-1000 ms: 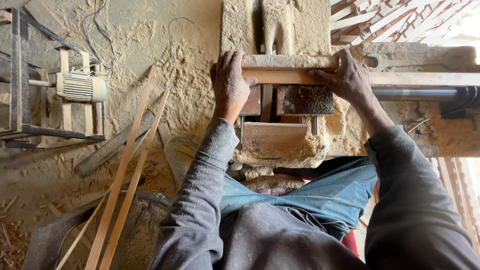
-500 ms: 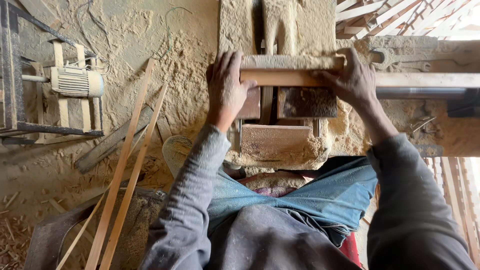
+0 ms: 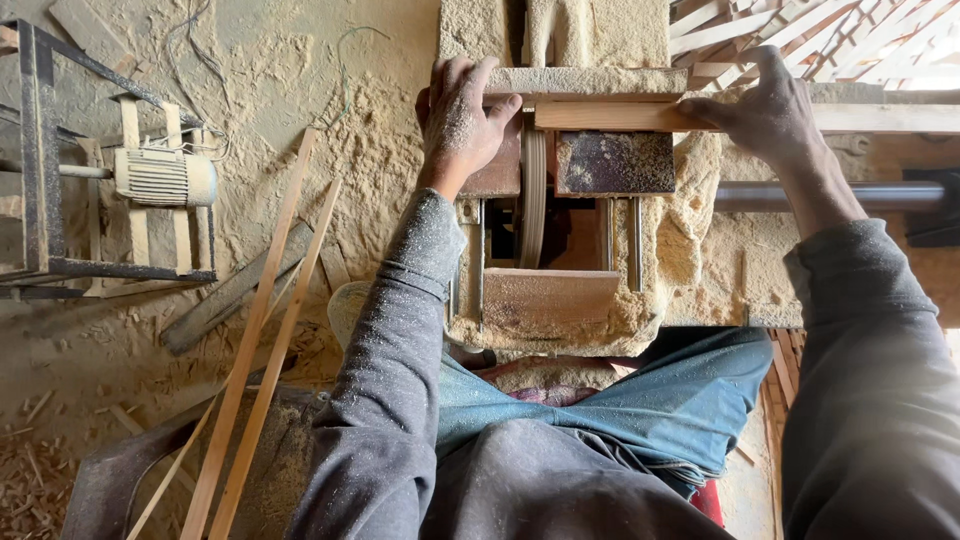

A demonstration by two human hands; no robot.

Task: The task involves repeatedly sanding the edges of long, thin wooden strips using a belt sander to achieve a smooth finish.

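The head camera looks straight down over a seated person's lap at a sawdust-caked wooden saw bench [image 3: 640,300]. A long wooden strip [image 3: 620,115] lies crosswise on the far part of the bench, running off to the right edge of the picture.

The left hand [image 3: 465,120] rests at the strip's left end, fingers loosely curled and spread over the bench top, the thumb pointing right and touching the strip's end; it presses rather than wraps, so nothing is fully enclosed in it. The right hand [image 3: 770,110] lies further right on the same strip, palm down, fingers bent over its far edge and the thumb along its near edge, gripping it lightly.

Between the hands, just near of the strip, a round saw blade [image 3: 533,195] stands on edge in a slot, beside a dark metal plate [image 3: 615,162] to its right. A metal shaft [image 3: 800,195] runs right from the bench under the right forearm.

On the left, on the dusty floor, an electric motor [image 3: 160,177] sits in a dark metal frame [image 3: 40,170]. Two thin wooden slats [image 3: 260,340] lean diagonally near the left sleeve. More slats are heaped [image 3: 800,30] at the far right. Blue trousers [image 3: 620,410] and grey sleeves fill the near part.
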